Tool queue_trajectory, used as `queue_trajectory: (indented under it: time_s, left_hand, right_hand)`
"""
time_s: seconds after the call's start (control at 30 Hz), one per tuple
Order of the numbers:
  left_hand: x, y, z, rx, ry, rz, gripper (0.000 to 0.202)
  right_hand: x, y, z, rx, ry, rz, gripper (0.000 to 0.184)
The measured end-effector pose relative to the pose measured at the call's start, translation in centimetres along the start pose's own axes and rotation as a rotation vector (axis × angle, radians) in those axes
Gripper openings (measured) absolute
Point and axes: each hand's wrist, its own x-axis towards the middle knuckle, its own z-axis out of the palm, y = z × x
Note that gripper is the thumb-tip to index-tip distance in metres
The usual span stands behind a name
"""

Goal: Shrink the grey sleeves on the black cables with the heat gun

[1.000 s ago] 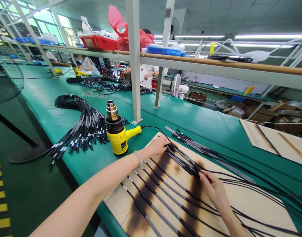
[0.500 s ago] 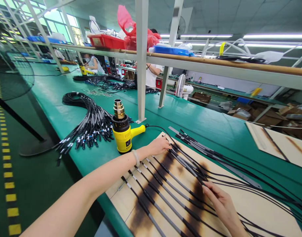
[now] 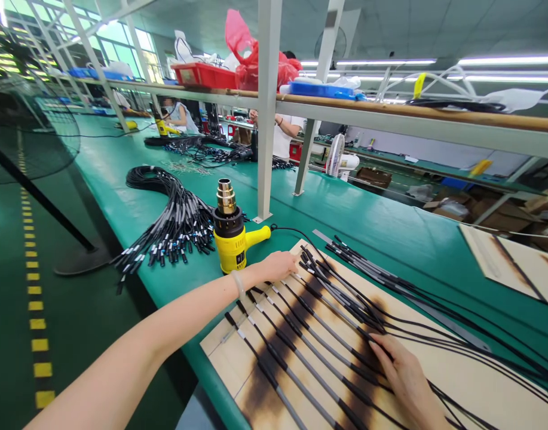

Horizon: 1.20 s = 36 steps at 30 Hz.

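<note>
While the black sleeved cables [image 3: 318, 352] lie fanned across the scorched wooden board [image 3: 471, 382] on the green surface [image 3: 390, 251], even spacing is best kept by the right hand [image 3: 403, 376], its fingers [image 3: 381, 341] together and laid unclamped on them, with the left hand [image 3: 277, 267] flat just beside their ends.

The scorched wooden board [image 3: 480, 388] looks matt.
</note>
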Motion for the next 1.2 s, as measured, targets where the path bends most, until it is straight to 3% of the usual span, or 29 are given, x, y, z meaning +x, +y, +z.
queue_trajectory:
  time_s: [0.37, 0.7, 0.97, 1.2]
  left_hand:
    - [-1.7, -1.2, -0.6, 0.006, -0.030, 0.048, 0.026]
    - [-1.4, -1.3, -1.7, -0.008, -0.097, -0.005, 0.026]
    - [-0.6, -1.4, -0.9, 0.080, -0.147, 0.046, 0.032]
    - [-1.1, -0.9, -1.3, 0.121, -0.168, 0.109, 0.031]
  right_hand:
    - [1.3, -1.9, 0.6, -0.065, -0.012, -0.128, 0.038]
    - [1.9, -2.6, 0.8, -0.075, 0.008, -0.160, 0.037]
    - [2.1, -2.4, 1.0, -0.088, -0.005, -0.179, 0.036]
    - [0.6, -1.3, 0.0, -0.085, -0.038, -0.166, 0.033]
